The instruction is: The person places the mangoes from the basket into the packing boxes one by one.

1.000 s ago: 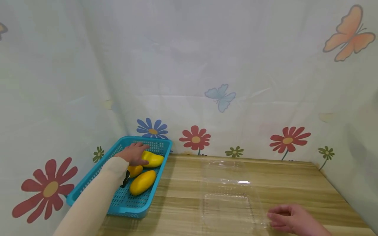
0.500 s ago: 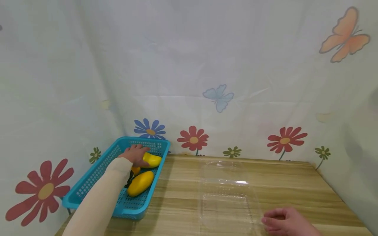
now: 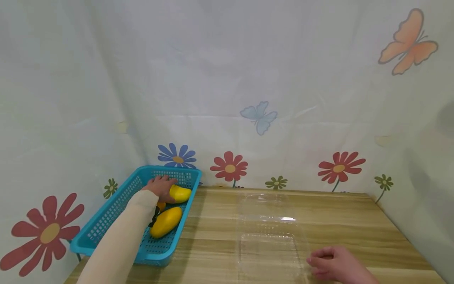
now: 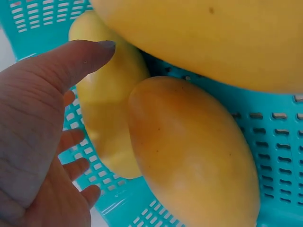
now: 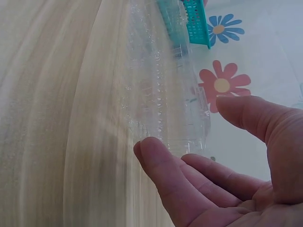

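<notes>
My left hand (image 3: pixel 160 188) reaches into a turquoise plastic basket (image 3: pixel 169 252) at the left, beside the farthest yellow mango (image 3: pixel 181 194). The left wrist view shows the thumb reaching over that mango (image 4: pixel 106 104), with the fingers loosely bent along its outer side. Touching it is a second, more orange mango (image 4: pixel 194 151), mostly hidden by my arm in the head view. A third mango (image 3: pixel 166 222) lies nearer. My right hand (image 3: pixel 335 263) holds nothing, its fingers loosely bent beside a clear plastic clamshell container (image 3: pixel 267 252), which lies unfolded on the table.
A wood-grain table (image 3: pixel 337 225) carries the basket and container. Behind and at both sides hangs a pale curtain (image 3: pixel 213 79) printed with flowers and butterflies, close to the basket's back and left side.
The head view has turned slightly right. My left hand has edged further over toward the far mango, and my right hand has moved a little left, closer to the container.
</notes>
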{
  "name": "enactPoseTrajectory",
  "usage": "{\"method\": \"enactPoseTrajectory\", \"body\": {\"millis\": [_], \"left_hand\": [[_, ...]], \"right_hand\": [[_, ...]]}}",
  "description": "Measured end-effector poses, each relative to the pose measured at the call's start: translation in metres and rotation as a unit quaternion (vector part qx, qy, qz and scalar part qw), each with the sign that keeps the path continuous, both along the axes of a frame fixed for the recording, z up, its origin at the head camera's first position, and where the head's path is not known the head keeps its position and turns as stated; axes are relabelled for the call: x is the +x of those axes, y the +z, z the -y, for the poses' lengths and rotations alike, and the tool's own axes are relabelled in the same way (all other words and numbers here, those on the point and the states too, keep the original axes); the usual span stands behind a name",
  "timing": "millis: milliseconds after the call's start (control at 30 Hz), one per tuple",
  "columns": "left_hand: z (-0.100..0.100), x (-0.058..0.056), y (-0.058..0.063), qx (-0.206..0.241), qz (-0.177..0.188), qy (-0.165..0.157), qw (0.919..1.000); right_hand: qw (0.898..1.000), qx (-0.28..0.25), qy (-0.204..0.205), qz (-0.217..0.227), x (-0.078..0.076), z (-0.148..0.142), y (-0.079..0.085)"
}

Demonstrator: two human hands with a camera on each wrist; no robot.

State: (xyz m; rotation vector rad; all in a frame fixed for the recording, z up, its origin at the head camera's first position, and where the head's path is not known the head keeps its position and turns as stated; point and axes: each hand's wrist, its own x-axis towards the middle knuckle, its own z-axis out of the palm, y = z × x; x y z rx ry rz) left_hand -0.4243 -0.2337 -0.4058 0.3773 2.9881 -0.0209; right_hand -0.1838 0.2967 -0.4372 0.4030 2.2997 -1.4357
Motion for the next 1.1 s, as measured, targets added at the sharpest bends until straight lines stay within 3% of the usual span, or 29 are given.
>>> {"method": "enactPoseTrajectory", "body": {"millis": [267,500,767,1100], "left_hand": [[-0.004,0.000,0.002,-0.019,-0.018,-0.011,0.9996],[-0.004,-0.004,-0.005,-0.018,-0.021,-0.018,0.9995],[-0.003,-0.008,-0.012,-0.022,-0.017,-0.016,0.9995],[-0.005,-0.001,-0.013,-0.021,-0.046,-0.043,0.9978]], "right_hand": [[0.995,-0.030,0.073,-0.066,-0.004,-0.002,-0.001],[0.998,-0.014,0.040,-0.036,-0.010,0.003,-0.002],[0.995,-0.057,0.068,-0.048,-0.011,-0.002,-0.005],[0.992,-0.075,0.075,-0.062,-0.009,-0.001,-0.004]]}}
